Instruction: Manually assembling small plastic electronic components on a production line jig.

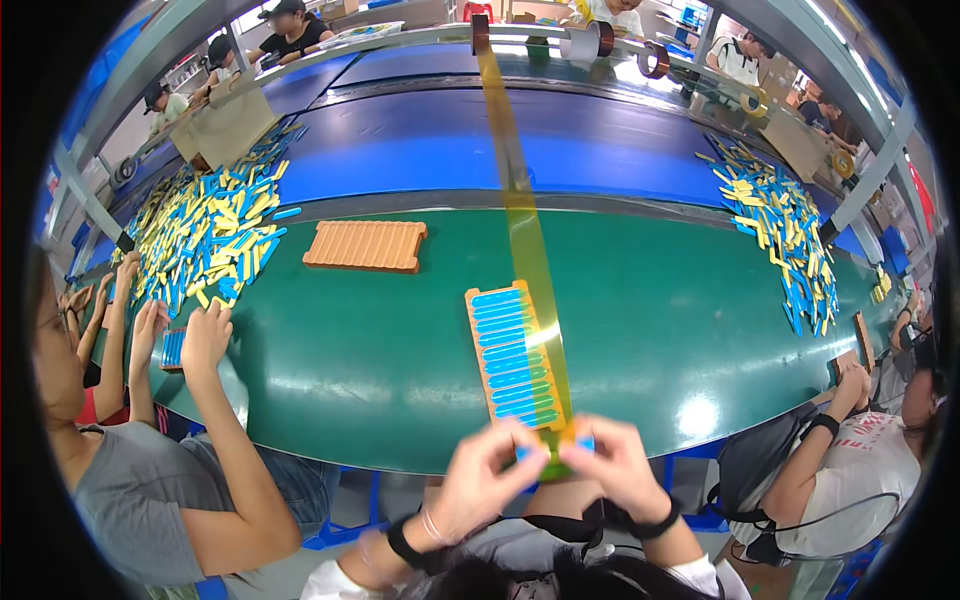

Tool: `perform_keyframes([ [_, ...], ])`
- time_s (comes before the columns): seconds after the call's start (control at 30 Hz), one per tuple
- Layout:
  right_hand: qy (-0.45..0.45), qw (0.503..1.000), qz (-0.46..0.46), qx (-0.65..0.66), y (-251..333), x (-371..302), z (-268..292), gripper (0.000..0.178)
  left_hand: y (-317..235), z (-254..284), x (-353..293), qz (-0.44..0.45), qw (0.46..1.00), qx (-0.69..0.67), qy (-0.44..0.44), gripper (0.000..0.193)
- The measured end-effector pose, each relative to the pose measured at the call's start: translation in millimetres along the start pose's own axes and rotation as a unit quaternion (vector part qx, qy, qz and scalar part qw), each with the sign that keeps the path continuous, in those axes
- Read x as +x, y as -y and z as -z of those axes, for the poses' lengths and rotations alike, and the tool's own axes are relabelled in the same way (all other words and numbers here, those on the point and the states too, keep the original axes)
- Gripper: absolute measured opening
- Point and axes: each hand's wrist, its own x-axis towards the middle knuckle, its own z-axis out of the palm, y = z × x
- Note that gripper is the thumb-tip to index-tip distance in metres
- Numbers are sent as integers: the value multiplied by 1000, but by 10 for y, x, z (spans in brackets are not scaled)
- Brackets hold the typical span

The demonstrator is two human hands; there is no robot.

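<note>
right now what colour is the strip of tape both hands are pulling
Translucent amber-yellow tape strip, seen in the head view.

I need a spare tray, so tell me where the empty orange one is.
In the head view the empty orange tray lies on the green table, left of centre, between the pile of yellow and blue strips and the amber tape strip.

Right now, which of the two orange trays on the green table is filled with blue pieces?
The near orange tray, just beyond both hands, under the amber tape strip. The far tray lies empty.

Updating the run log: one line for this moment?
left hand: pinching tape end | right hand: pinching tape end | amber tape: stretched over filled orange tray
</note>
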Motion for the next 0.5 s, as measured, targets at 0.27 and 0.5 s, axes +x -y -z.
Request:
perform_keyframes([
  [0.27, -21, 997, -65, -28, -403, -569, 153, 6, 252, 6, -327, -40, 966, 256, -11, 21],
  [0.5, -25, 999, -34, -8, -372, -574, 23, 5, 436, 11, -95, -87, 806, 564, -156, 51],
])
